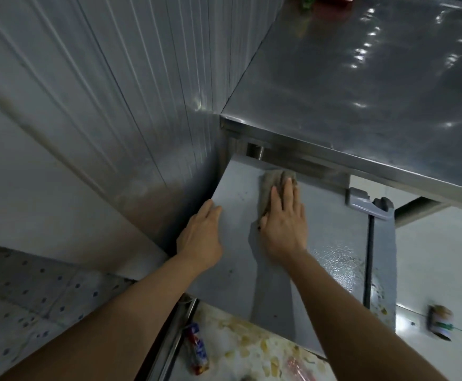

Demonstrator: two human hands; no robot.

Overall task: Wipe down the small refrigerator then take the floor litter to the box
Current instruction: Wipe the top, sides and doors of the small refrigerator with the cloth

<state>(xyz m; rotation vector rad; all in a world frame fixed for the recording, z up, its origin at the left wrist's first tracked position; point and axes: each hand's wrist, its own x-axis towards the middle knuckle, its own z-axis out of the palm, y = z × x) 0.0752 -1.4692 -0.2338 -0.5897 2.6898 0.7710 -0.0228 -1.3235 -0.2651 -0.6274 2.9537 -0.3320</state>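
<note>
Refrigerator (315, 259) top, frame centre: right hand (283, 226) flat, pressing cloth (274, 188); left hand (199, 235) open, steadying its edge.

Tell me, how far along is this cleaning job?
Nothing looks finished. In hand: the right hand presses a grey-brown rag flat on the small grey refrigerator's top, while the left hand rests on its left edge. Left: stains near its right side, plus a red-blue wrapper and a small can on the floor.
</note>
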